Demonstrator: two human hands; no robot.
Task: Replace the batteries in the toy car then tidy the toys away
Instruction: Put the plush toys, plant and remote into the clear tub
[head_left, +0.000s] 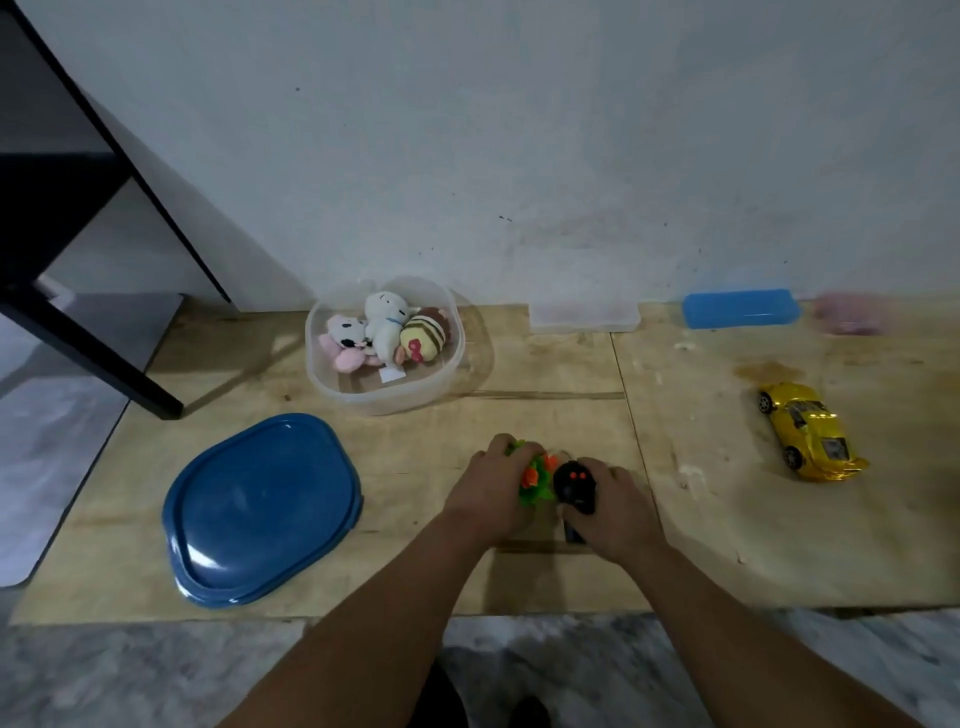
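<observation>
My left hand (491, 488) grips a green and orange plush toy (535, 475) low over the wooden board. Right beside it, my right hand (615, 512) holds a black remote control (573, 486) with two red buttons. The yellow toy car (808, 431) stands on its wheels at the far right of the board, apart from both hands. A clear plastic tub (332, 387) behind my hands contains three small plush toys (387, 330). Its blue lid (260, 509) lies upside down on the board to the left.
A blue case (740, 308) and a clear flat box (584, 314) lie against the white wall (519, 130). A blurred pink thing (852, 312) sits at the far right. A black table leg (88, 358) stands on the left. The wooden board (519, 374) rests on a marbled floor.
</observation>
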